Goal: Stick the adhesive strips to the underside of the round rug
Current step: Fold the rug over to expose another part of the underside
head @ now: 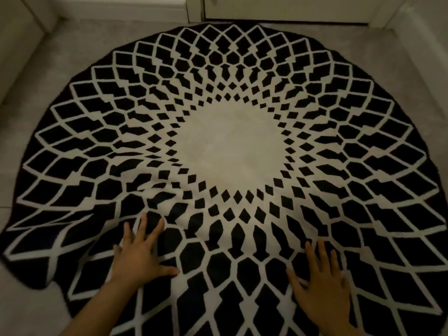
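On the floor (36,69) the round rug (228,141) lies pattern side up, with a bumpy fold at 8 o'clock. The left hand (139,253) at 7 o'clock and the right hand (322,284) at 5 o'clock press flat on it, fingers spread, holding nothing. No sticky strips show, so I cannot tell if any are stuck underneath yet.

Home room: carpeted floor (72,52), white baseboards (126,8)

I see a grey carpeted floor (72,57); the round black-and-white rug (230,141) lies pattern-up on it, rumpled near me.
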Motion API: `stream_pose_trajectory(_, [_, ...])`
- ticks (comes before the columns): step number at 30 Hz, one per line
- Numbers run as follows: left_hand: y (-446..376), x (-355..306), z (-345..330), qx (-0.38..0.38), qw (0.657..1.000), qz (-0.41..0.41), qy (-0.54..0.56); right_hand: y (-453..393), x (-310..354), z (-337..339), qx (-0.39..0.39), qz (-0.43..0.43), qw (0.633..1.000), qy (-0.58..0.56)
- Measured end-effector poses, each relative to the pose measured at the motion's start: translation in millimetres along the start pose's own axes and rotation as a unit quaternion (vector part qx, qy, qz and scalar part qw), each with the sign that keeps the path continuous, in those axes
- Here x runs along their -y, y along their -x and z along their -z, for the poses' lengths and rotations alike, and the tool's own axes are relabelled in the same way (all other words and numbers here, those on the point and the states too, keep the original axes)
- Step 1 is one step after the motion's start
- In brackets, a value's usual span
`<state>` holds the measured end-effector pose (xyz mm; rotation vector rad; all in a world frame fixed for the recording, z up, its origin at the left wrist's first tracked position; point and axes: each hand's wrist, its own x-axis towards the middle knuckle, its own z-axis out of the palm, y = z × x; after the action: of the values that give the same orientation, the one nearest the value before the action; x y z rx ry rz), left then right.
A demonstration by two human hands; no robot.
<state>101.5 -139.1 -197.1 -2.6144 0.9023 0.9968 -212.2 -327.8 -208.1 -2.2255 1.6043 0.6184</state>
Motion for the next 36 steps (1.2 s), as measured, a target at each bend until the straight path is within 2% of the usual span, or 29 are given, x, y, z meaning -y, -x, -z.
stream_pose_trajectory(3, [-26.9, 5.9, 23.9, -0.004, 0.999, -0.037, -0.039, 16.7, 24.6, -9.1, 0.011, -0.062, 0.998, -0.026])
stream_pose_trajectory(7, [-56.8, 7.0, 60.8, -0.015, 0.995, -0.029, -0.091, 19.8, 60.1, -14.3, 0.021, -0.070, 0.996, -0.058])
stream_pose_trajectory(13, [-66.5, 40.6, 61.4, 0.007, 0.998, 0.048, -0.039, 8.6, 91.6, -8.3, 0.038, -0.026, 0.996, -0.079])
stream_pose_trajectory(19, [-14.1, 42.4, 53.9, 0.083, 0.992, 0.055, -0.074, 23.8, 65.3, 9.1, 0.070, 0.085, 0.993, -0.046])
stream_pose_trajectory(20, [1.5, 36.6, 51.0, 0.064, 0.995, 0.046, -0.060, 27.2, 56.6, 9.9, 0.066, 0.112, 0.991, -0.021])
stream_pose_trajectory(22, [39.5, 23.7, 37.0, -0.020, 1.000, -0.002, -0.025, 39.6, 36.6, 9.2, 0.035, 0.168, 0.985, 0.027])
stream_pose_trajectory(24, [82.7, 10.0, 8.8, -0.070, 0.990, -0.106, -0.056, 60.6, 14.3, 4.2, 0.016, 0.243, 0.969, 0.051])
stream_pose_trajectory(26, [121.2, -0.3, -25.2, -0.021, 0.971, -0.211, -0.113, 80.2, -8.3, 0.2, 0.037, 0.275, 0.957, 0.089])
stream_pose_trajectory(28, [147.7, -3.2, -54.1, 0.088, 0.953, -0.230, -0.177, 97.1, -24.1, -10.7, 0.087, 0.270, 0.951, 0.123])
stream_pose_trajectory(29, [154.9, -2.4, -64.6, 0.124, 0.949, -0.213, -0.195, 106.3, -25.4, -9.6, 0.079, 0.273, 0.947, 0.149])
stream_pose_trajectory(31, [163.0, 0.2, -78.0, 0.139, 0.956, -0.181, -0.184, 114.9, -29.5, -8.3, 0.116, 0.292, 0.924, 0.218])
stream_pose_trajectory(32, [164.1, 0.5, -80.5, 0.134, 0.960, -0.172, -0.173, 116.9, -30.4, -10.6, 0.133, 0.290, 0.922, 0.218])
stream_pose_trajectory(34, [163.7, -1.4, -84.3, 0.122, 0.962, -0.173, -0.171, 119.3, -36.6, -19.5, 0.099, 0.288, 0.931, 0.203])
stream_pose_trajectory(36, [163.0, -5.1, -88.2, 0.113, 0.963, -0.170, -0.178, 120.5, -45.0, -39.3, 0.124, 0.265, 0.944, 0.153])
